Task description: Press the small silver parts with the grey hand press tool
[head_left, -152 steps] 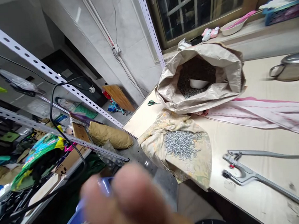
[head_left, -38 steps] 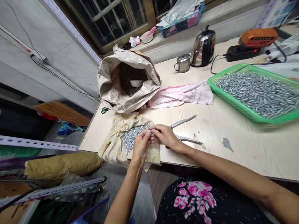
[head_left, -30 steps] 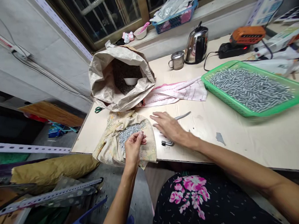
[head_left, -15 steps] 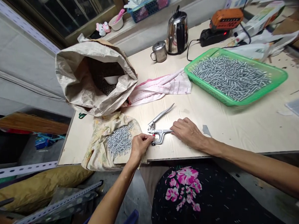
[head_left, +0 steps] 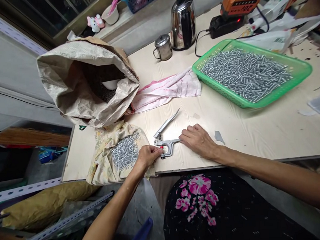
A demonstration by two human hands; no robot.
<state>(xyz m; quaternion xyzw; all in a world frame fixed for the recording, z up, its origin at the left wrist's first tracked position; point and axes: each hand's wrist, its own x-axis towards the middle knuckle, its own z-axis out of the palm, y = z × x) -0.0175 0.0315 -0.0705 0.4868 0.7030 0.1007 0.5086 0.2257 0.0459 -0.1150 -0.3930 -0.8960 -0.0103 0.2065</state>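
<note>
Now that the right hand [head_left: 196, 139] has closed round the lower handle of the grey hand tool [head_left: 171, 146], both hands are on one job. A second ago its fingers were spread over the tool; just before that, both hands met at the fingertips by the pile. Left hand [head_left: 148, 155] has come across to the tool's head, thumb and finger pinched narrow there. Can't tell if a small piece sits in the pinch, too small and covered.

Tool is near the front edge of the worktop [head_left: 260, 136]; can't tell if lifted clear of it. Upper handle [head_left: 166, 125] stands well apart from the lower one, so no squeeze yet. My read: work has shifted from pile to tool, positioning stage.

Further out: silver pieces [head_left: 125, 152] heaped on a patterned cloth [head_left: 98, 168], just beside left hand. Behind it, open sack [head_left: 95, 112] with a white scoop [head_left: 110, 84] inside. Towel [head_left: 167, 90] runs from sack toward green basket [head_left: 220, 90], which holds more silver pieces. Those haven't been disturbed; only the camera angle moved.
</note>
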